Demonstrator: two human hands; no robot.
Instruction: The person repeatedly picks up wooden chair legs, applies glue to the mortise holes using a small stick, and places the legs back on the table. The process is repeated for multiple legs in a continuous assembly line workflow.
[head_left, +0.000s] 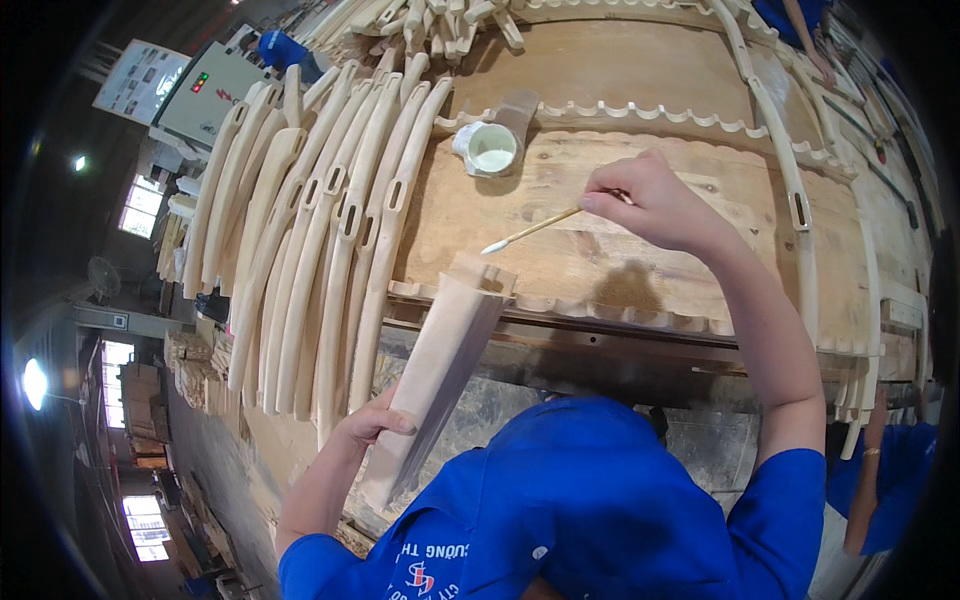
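starting up close, dressed in a blue shirt (590, 480) and bent over the work; gripping, with the left hand (378, 418), a long pale wooden piece (435, 380), closing around its left edge with the thumb laid on the face; holding it at a slant, upper end by the front of the bench, impossible to say whether touching there. over to the right hand (645, 200) now: pinching a thin stick (545, 222) between fingers drawn close together, pointing its white tip down and to the left, right by the open upper end of the wooden piece, too close to call for contact! on past the front scalloped rail (570, 306) and across the wooden worktop (570, 190), reaching a white cup (468, 150) with pale liquid (493, 158) inside; then, just behind, another scalloped rail (640, 117). out to the left, a row of curved wooden parts (268, 190), slotted and packed side by side; on the right, a slotted curved bar (770, 110) and a co-worker's blue sleeve (905, 460). farther back, a heap of pale wood (440, 20) and a grey cabinet (205, 95) with small lit lamps.
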